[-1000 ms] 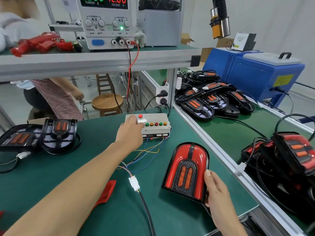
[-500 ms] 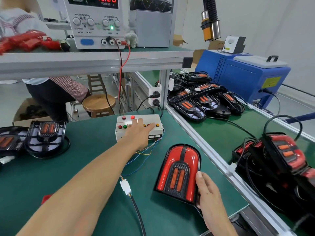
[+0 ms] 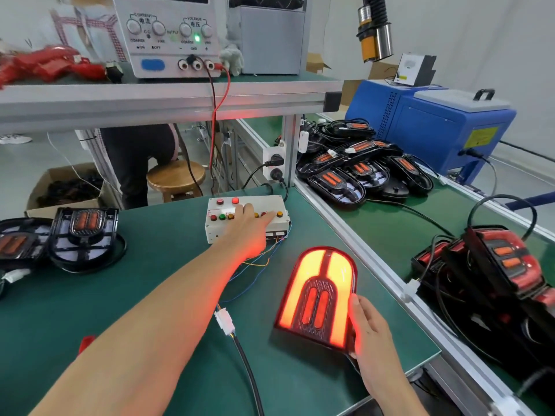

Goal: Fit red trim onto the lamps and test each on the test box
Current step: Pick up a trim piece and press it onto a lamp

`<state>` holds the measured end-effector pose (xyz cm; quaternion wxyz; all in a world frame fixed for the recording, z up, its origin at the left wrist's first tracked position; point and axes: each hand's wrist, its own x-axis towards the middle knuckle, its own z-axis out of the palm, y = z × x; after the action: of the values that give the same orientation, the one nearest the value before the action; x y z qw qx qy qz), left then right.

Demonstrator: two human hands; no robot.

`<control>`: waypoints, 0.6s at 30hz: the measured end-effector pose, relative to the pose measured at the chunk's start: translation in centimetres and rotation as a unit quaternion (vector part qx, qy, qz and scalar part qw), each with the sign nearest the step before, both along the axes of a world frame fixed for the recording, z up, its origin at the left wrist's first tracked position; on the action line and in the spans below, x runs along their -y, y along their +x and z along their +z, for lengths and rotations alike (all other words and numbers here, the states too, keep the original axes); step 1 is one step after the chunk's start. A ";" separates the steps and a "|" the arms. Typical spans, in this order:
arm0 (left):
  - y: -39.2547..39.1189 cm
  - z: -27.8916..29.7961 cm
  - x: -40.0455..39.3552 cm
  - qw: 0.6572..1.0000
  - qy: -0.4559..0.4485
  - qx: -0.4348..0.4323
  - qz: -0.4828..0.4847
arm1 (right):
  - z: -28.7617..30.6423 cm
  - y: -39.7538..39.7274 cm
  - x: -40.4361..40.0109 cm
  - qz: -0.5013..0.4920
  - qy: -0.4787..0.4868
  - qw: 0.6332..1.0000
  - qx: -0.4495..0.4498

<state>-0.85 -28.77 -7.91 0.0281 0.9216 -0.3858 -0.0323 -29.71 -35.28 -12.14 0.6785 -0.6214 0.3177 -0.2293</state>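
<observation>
A: One lamp [image 3: 318, 298] has changed most: half a second ago it lay dark red at lower centre of the frame, and now its trim glows bright orange-red, throwing red light on both wrists

B: And the hands?

A: The left hand [image 3: 250, 228] has slid rightward along the test box [image 3: 246, 219] at centre frame; its straight fingers lie pressed on the row of coloured buttons. The right hand [image 3: 371, 328] stays at the lamp's lower right edge, thumb on the face and fingers curled behind it, holding it

B: Anything you cannot make out?

A: Which button the left fingers press is covered by the hand itself. The power supply [image 3: 168, 34] at upper centre is cut off above its knobs, so its display is out of frame. A red piece [image 3: 85, 343] at lower left is mostly hidden by the left forearm. A person behind the shelf shows only as dark clothing beside a wooden stool [image 3: 175, 177]

B: And the place?

A: A green bench [image 3: 150, 265] carries the box, a white connector [image 3: 225, 321] with its black cable, and untrimmed lamps [image 3: 84, 232] at left. More lamps [image 3: 357, 169] are piled at upper right before a blue machine [image 3: 444, 127], and trimmed ones [image 3: 498, 265] sit at the right edge
</observation>
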 end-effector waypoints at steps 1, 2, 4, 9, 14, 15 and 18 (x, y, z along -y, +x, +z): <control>0.0 -0.1 0.0 1.000 -0.001 0.003 -0.001 | 0.1 0.0 -0.1 -0.006 0.008 1.000 0.005; 0.1 -0.2 0.1 1.000 -0.001 0.005 -0.001 | 0.2 0.1 -0.1 -0.010 0.015 1.000 0.009; 0.2 -0.2 0.3 1.000 0.002 0.002 0.002 | 0.3 0.2 -0.1 -0.012 0.022 1.000 0.009; 0.2 0.1 0.2 1.000 0.029 -0.007 -0.004 | 0.0 0.0 0.0 -0.008 0.010 1.000 0.002; -1.0 2.2 -2.0 0.993 -0.051 -0.103 -0.026 | 0.6 -0.3 -0.2 -0.005 0.013 1.000 -0.017; -1.4 2.8 -3.1 0.989 -0.099 -0.103 -0.033 | 0.8 -0.3 -0.1 -0.011 0.017 1.000 -0.022; -3.5 3.7 -7.5 0.971 -0.197 -0.124 -0.048 | 1.1 0.1 -0.1 -0.020 0.010 0.998 -0.051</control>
<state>-4.39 -21.22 -4.17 0.2550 0.8673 -0.4214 -0.0716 -29.61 -35.20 -11.01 0.6628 -0.6191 0.3662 -0.2082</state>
